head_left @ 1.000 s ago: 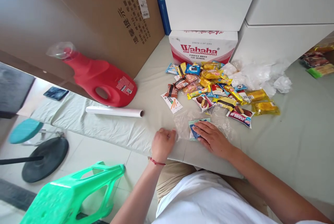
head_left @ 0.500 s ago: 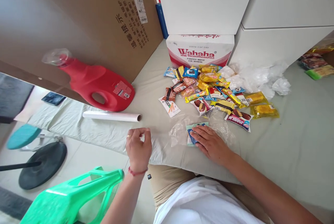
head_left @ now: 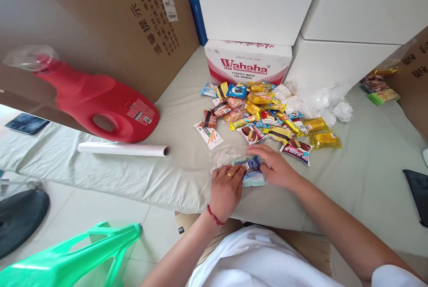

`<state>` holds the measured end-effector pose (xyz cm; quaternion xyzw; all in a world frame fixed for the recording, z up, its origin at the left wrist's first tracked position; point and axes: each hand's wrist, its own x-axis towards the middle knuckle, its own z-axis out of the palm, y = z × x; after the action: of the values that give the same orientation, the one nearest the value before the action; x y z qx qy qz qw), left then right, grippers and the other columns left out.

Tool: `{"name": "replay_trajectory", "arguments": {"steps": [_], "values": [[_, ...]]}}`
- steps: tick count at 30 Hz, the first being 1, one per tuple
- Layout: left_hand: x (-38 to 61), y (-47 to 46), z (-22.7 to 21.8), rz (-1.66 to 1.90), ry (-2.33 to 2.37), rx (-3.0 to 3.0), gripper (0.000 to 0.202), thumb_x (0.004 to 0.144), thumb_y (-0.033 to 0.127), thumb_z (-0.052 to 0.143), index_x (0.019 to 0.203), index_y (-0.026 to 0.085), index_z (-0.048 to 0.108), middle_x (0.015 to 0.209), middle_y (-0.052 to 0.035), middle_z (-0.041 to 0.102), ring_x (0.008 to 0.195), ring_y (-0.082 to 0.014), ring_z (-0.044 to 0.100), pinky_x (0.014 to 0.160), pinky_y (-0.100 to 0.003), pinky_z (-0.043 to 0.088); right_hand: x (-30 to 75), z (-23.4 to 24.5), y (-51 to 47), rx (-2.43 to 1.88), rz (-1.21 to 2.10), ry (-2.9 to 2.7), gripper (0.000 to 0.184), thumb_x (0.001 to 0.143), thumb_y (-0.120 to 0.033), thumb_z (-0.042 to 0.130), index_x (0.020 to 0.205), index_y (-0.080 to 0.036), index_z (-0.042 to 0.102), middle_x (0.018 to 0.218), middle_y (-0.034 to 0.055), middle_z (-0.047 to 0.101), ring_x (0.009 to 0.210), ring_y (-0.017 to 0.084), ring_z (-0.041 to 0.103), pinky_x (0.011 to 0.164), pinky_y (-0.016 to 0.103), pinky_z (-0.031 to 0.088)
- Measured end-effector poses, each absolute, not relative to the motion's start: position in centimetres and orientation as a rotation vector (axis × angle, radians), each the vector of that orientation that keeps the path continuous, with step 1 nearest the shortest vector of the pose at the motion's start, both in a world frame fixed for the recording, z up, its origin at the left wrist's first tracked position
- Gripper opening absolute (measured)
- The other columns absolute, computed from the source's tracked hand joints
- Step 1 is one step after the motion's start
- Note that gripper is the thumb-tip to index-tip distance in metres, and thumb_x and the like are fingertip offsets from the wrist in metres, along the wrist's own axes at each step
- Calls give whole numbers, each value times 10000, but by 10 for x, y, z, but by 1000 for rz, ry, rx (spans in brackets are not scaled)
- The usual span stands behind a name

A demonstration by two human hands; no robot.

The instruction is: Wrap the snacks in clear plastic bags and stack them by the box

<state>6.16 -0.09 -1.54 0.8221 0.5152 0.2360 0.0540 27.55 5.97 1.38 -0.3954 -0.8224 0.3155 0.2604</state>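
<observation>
The box (head_left: pixel 249 62) was taken as landmark; it sat at the far side of the desk (head_left: pixel 364 180), red lettering toward the person. The packet (head_left: pixel 254 180), blue and pale green, lay in front of the box at the near side of the desk, with crumpled clear film (head_left: pixel 222 155) beside it. Left hand (head_left: pixel 227 186): over the packet's left part, fingers close together and bent; whether they pinched or only pressed could not be told. Right hand (head_left: pixel 276 166): at the packet's right edge, thumb and forefinger wide apart; thumb contact not certain. The snacks (head_left: pixel 250 108), in mixed wrappers, lay heaped directly before the box, between it and the packet. Clear bags (head_left: pixel 317 100) lay crumpled to the right front of the box. The roll (head_left: pixel 123 149) lay to its left front; the red jug (head_left: pixel 107 104) was left of the box, near the carton (head_left: pixel 83 19). The green stool (head_left: pixel 67 256) was well to the left front of the box, off the desk.
</observation>
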Motion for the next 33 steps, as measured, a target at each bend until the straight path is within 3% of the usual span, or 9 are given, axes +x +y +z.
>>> {"name": "replay_trajectory", "arguments": {"steps": [4,7,9,12,16,20,24,29,33], "values": [[67,-2,-7,669,1618,2563,361,955,124,563,1256,281,687,1180,-54,760,1098,-274,626,938,-456,400,252,25,106,-1121,669,-2484,481,926,-55,459,1383,-141,581,1394,148,618,1333,243,529,1146,437,419],[71,-2,-3,640,1645,2577,327,953,116,563,1195,280,712,1210,-55,751,1183,-277,607,971,-454,380,229,25,129,-1253,460,-2766,451,912,-123,586,1360,-67,600,1356,217,625,1394,307,444,1156,451,369],[71,-2,-3,629,1622,2591,325,954,115,561,1198,273,704,1269,-53,731,1262,-275,579,1004,-455,367,220,27,138,-1349,360,-2885,390,881,-187,671,1244,-45,675,1260,238,664,1383,346,433,1135,451,359],[70,-3,-5,600,1570,2612,360,958,92,534,1237,266,682,1283,-57,724,1311,-258,554,1031,-451,359,216,34,148,-1421,373,-2978,215,872,-173,664,1045,-86,758,1069,191,722,1235,326,540,1028,390,407],[72,-4,-1,506,1639,2579,403,927,77,552,1252,275,684,1216,-89,719,1225,-282,574,961,-448,404,223,50,153,-1323,384,-3035,176,915,-199,618,988,-138,767,1015,144,714,1089,274,592,944,344,420],[75,-5,5,360,1709,2553,395,925,122,575,1270,281,681,1008,-96,695,937,-273,591,770,-414,417,229,71,134,-1189,268,-3056,206,960,-202,547,1058,-130,713,1121,151,669,1065,261,596,860,326,432],[78,-8,4,424,1687,2579,319,944,129,559,1214,225,701,870,-81,682,872,-263,577,723,-404,394,234,80,93,-1229,400,-3049,234,972,-189,503,1139,-157,663,1029,103,696,866,218,647,691,296,422],[65,-16,-9,622,1604,2463,194,913,110,566,913,216,729,793,-66,678,825,-248,578,696,-395,391,244,47,45,-1080,734,-2869,446,953,-132,493,1380,-213,596,1081,76,713,924,204,660,778,290,467],[36,-16,-25,948,1650,2147,238,908,152,542,1000,250,739,833,-52,676,869,-238,591,781,-398,467,247,19,27,-1099,739,-2820,566,950,-114,481,1500,-243,519,1059,76,693,929,208,647,799,300,486]]}}
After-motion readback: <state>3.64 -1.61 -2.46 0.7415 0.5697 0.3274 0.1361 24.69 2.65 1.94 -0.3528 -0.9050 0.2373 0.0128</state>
